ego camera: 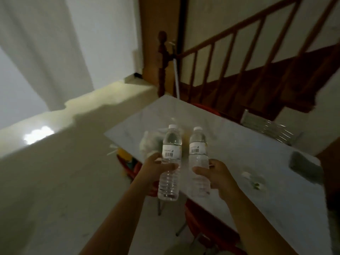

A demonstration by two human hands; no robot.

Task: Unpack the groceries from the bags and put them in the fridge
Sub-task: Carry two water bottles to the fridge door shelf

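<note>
A dim room with a wooden stair rail [230,52] behind a pale marbled worktop [257,162]. The left hand [156,168] grips one clear ribbed water bottle [170,162] upright; the right hand [215,173] grips another bottle [199,162] beside it, above the worktop's edge. A crumpled, possibly plastic, bag [149,142] lies behind.

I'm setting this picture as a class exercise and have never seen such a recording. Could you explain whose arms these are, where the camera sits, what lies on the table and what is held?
No machine here: a person wears one camera on the head, looking down at their own bare arms. The left hand grips a clear plastic water bottle with a white cap; the right hand grips a second, matching bottle. Below them is a pale marble-patterned table carrying a crumpled clear plastic bag, a dark blurred object and small white scraps. A wooden staircase rises behind.
</note>
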